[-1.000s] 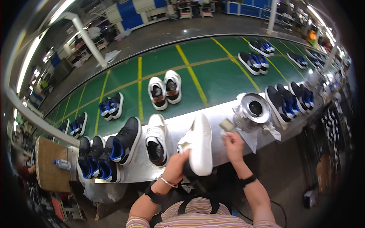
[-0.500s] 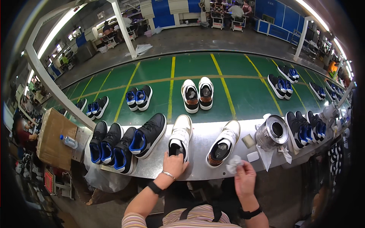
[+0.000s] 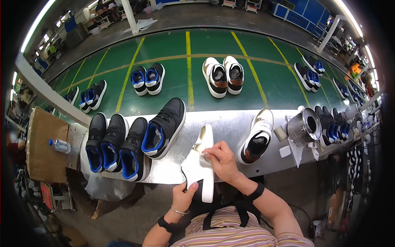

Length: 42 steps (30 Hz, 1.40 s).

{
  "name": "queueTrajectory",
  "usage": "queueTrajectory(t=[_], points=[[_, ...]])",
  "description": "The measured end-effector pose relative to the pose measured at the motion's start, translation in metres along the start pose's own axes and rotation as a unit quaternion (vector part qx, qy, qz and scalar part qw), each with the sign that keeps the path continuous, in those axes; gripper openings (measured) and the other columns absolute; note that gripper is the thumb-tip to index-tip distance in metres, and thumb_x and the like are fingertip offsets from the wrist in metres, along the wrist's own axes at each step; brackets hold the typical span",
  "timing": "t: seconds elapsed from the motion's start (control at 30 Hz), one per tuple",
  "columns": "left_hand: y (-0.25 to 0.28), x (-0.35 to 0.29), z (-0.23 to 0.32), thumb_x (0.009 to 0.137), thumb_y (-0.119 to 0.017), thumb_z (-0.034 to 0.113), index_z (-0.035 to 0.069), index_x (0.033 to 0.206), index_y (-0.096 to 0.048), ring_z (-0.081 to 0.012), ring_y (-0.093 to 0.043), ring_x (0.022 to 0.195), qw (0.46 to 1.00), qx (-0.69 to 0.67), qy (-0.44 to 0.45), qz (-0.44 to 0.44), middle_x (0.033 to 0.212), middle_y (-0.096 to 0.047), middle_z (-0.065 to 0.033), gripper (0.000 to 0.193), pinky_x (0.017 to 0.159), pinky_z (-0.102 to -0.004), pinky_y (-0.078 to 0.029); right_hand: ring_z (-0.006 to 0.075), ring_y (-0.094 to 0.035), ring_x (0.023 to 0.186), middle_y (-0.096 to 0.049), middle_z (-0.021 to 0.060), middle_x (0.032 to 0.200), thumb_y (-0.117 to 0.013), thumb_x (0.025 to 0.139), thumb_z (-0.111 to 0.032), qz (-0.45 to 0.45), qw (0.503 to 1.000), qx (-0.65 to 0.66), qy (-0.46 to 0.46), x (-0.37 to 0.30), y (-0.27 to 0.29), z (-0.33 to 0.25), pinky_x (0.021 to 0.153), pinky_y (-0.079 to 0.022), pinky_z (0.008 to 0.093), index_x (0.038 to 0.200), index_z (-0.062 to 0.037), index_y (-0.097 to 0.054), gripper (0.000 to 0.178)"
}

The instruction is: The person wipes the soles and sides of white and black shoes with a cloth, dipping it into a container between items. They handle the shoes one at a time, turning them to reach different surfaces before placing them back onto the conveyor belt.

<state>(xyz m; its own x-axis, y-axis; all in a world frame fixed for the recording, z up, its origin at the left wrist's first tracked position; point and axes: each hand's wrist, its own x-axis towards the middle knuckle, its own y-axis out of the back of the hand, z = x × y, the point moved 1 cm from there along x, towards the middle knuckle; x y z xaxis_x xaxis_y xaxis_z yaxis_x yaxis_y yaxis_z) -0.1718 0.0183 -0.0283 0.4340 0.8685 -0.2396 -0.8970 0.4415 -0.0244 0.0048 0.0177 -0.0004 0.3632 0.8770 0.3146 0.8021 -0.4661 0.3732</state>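
Note:
A white sneaker (image 3: 194, 165) is tilted onto its side above the near edge of the metal bench, its pale sole facing right. My left hand (image 3: 182, 199) grips it by the black-and-white heel. The fingers of my right hand (image 3: 224, 163) are pinched together against the upper near the sole. A crumpled white cloth seems to be in them, hard to tell from the white shoe. Its matching sneaker (image 3: 262, 128), with a brown patterned heel, stands on the bench to the right of my right hand.
Black sneakers with blue linings (image 3: 166, 125) line the bench at left; more stand at right. A metal pot (image 3: 303, 125), a tan block (image 3: 280, 133) and a white pad (image 3: 284, 152) lie nearby. Beyond, a green conveyor (image 3: 173, 103) carries shoe pairs, including a white pair (image 3: 216, 76).
My left hand has lifted the white sneaker off the bench and turned it on its side. The right hand has moved left from the bench edge to the shoe. The view has shifted.

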Motion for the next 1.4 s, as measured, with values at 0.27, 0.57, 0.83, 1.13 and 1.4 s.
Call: queueTrajectory(t=[0.27,0.57,0.83,1.13,1.4], points=[[0.019,0.012,-0.02,0.078,-0.061,0.022,-0.003,0.077,-0.061,-0.0019,-0.034,0.051,1.0,0.007,-0.023,-0.011,0.056,-0.045,0.0076,0.025,0.044,-0.0188,-0.028,0.0227,-0.052,0.065,-0.052,0.012,0.07,-0.059,0.074,-0.01,0.084,0.991,-0.036,-0.102,0.084,-0.01,0.074,0.06,-0.041,0.0313,0.079,-0.0036,-0.064,0.01],[0.033,0.026,-0.025,0.083,-0.049,0.021,-0.006,0.088,-0.057,-0.0128,-0.055,0.07,0.953,-0.288,0.094,-0.01,0.078,-0.059,-0.0074,0.029,0.064,-0.0259,-0.045,0.0129,-0.054,0.072,-0.06,0.0059,0.076,-0.054,0.081,-0.011,0.08,0.981,-0.088,-0.155,0.052,-0.012,0.104,0.068,-0.042,0.0246,0.087,0.0009,-0.062,0.015],[0.029,0.03,-0.017,0.089,-0.032,0.034,-0.004,0.117,-0.043,-0.0283,-0.052,0.102,0.824,-0.525,0.202,-0.071,0.112,-0.052,-0.0182,0.048,0.088,-0.0375,-0.042,0.0131,-0.049,0.063,-0.052,0.0059,0.068,-0.057,0.079,-0.01,0.115,0.978,0.125,-0.123,0.044,0.011,0.064,0.059,-0.039,0.024,0.094,-0.0045,-0.064,0.017],[-0.009,0.014,0.014,0.089,-0.038,0.026,-0.006,0.106,-0.049,-0.0205,-0.057,0.088,0.929,-0.364,0.06,-0.001,0.099,-0.057,-0.0135,0.039,0.078,-0.0318,-0.045,0.0142,-0.047,0.058,-0.05,0.0065,0.065,-0.056,0.081,-0.011,0.188,0.972,-0.115,-0.082,0.002,0.01,0.023,0.054,-0.038,0.026,0.091,-0.0026,-0.063,0.015],[-0.024,0.021,0.038,0.077,-0.061,0.014,-0.005,0.068,-0.055,-0.0036,-0.037,0.049,0.976,0.051,-0.2,0.068,0.056,-0.05,0.0013,0.022,0.043,-0.0221,-0.03,0.004,-0.047,0.056,-0.057,-0.0007,0.066,-0.046,0.089,-0.02,0.127,0.928,0.185,-0.299,-0.043,-0.008,0.013,0.05,-0.039,0.0197,0.082,0.0037,-0.061,0.029]])
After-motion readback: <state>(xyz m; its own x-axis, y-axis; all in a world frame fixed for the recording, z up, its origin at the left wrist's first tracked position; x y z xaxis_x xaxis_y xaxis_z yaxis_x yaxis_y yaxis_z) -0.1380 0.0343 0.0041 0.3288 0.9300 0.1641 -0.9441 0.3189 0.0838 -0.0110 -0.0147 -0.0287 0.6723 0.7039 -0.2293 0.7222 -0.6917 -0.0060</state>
